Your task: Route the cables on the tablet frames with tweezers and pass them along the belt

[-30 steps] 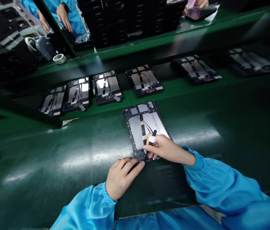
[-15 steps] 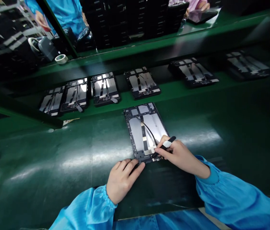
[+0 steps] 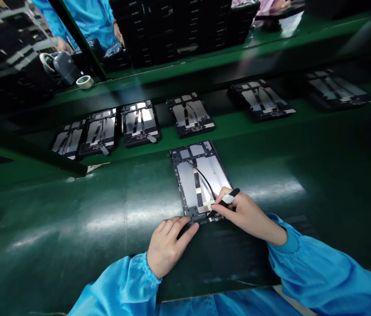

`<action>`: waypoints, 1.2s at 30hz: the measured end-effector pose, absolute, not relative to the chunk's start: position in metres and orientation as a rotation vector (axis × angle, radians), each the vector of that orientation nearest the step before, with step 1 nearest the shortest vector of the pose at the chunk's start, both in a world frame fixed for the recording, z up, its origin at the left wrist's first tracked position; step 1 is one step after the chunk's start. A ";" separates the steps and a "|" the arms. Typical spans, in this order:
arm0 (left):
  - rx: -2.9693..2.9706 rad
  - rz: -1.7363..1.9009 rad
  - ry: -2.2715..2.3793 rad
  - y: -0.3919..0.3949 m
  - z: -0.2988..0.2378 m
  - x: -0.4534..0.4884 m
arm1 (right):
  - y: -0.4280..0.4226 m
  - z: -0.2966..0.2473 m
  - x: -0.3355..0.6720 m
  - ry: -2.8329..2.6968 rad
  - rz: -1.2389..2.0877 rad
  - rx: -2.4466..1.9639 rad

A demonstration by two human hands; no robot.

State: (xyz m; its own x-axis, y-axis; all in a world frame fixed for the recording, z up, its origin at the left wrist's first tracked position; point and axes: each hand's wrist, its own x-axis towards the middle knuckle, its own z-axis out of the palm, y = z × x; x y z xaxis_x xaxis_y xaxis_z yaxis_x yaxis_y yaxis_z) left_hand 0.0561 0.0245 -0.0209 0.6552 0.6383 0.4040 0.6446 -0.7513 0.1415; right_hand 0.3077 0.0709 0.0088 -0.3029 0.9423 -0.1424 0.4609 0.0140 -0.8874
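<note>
An opened tablet (image 3: 201, 175) lies back-up on the green bench, its silver plates, black cable and tan ribbon showing. My right hand (image 3: 243, 213) pinches a thin black tool with a white band (image 3: 227, 199), its tip down at the tablet's near edge by the ribbon end. My left hand (image 3: 168, 245) rests on the bench with fingers curled, the fingertips pressing on the tablet's near left corner. Both arms wear blue sleeves.
Several more opened tablets (image 3: 139, 123) lie in a row on the green conveyor behind. A roll of tape (image 3: 84, 81) and a grey device (image 3: 62, 66) sit at the far left. Other people in blue stand across the line (image 3: 86, 19). Dark stacked trays (image 3: 172, 26) fill the back.
My right hand swung the tool from upright over the ribbon to lying low at the tablet's near edge. The tablets on the conveyor drifted left. My left hand stayed put.
</note>
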 end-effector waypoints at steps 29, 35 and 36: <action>-2.890 -0.639 -1.189 0.022 -0.013 0.062 | 0.074 -0.007 0.308 -1.422 1.278 -1.387; -2.802 -1.345 -1.749 0.061 -0.003 0.044 | 0.075 -0.016 0.324 -1.176 0.981 -1.578; -2.635 -1.570 -1.963 0.080 -0.001 0.037 | 0.076 -0.019 0.326 -1.098 0.929 -1.603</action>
